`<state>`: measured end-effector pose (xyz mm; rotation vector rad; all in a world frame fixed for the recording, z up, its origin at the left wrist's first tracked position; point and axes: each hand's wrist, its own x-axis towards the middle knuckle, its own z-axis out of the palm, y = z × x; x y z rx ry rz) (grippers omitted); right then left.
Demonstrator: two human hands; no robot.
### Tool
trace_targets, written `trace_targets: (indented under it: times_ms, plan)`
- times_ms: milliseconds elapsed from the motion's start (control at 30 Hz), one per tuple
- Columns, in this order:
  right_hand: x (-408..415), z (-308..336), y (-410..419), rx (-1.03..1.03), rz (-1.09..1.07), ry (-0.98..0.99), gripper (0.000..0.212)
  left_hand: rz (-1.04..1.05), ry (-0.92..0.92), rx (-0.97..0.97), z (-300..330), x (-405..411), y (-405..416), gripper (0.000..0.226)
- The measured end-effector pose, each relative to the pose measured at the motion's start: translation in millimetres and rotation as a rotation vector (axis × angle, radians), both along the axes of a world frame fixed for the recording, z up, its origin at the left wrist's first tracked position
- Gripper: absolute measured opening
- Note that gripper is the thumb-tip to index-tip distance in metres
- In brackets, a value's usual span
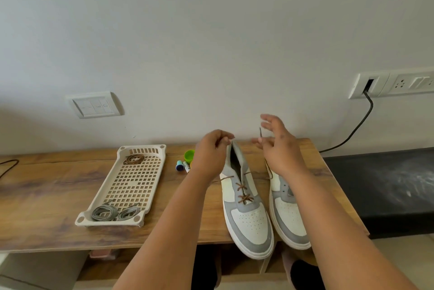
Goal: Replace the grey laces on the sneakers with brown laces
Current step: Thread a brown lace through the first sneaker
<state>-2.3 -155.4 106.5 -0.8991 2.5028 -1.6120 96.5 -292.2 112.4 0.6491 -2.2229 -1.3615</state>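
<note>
The wooden table carries a pale tray well to the left of both hands, with two grey laces coiled at its near end and a spare brown coil at its far end. Two sneakers sit side by side under the hands. The left hand is pinched shut at the top of the left shoe, seemingly on one lace end. The right hand is spread wide, the other end of the brown lace upright just beside its fingers; whether it is gripped I cannot tell. Best to draw both ends equally taut before the next eyelets
</note>
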Motion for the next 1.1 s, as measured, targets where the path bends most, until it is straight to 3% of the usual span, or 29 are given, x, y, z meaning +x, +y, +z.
trace_targets:
  times_ms: [100, 200, 300, 433, 933, 1100]
  plan:
    - [16.7, 22.6, -7.6, -0.22, -0.008, 0.007, 0.052, 0.05, 0.283, 0.194, 25.3, 5.9, 11.8, 0.022]
    - [32.3, 44.9, -11.1, -0.428, 0.039, -0.049, 0.033, 0.089, 0.517, 0.342, 48.7, 9.9, 23.1, 0.015]
    - [43.5, 61.8, -11.7, -0.557, 0.045, -0.051, 0.017, 0.084, 0.623, 0.378, 63.5, 11.5, 35.4, 0.011]
    - [47.5, 73.3, -10.1, -0.676, 0.035, -0.09, 0.008, 0.078, 0.652, 0.333, 70.7, 10.0, 46.9, 0.007]
    - [49.5, 78.5, -6.8, -0.657, 0.0, -0.04, 0.014, 0.118, 0.551, 0.093, 77.1, 9.9, 52.2, 0.006]
    - [49.9, 78.8, -6.7, -0.658, 0.001, -0.018, 0.015, 0.125, 0.547, 0.093, 77.5, 10.9, 51.1, 0.006]
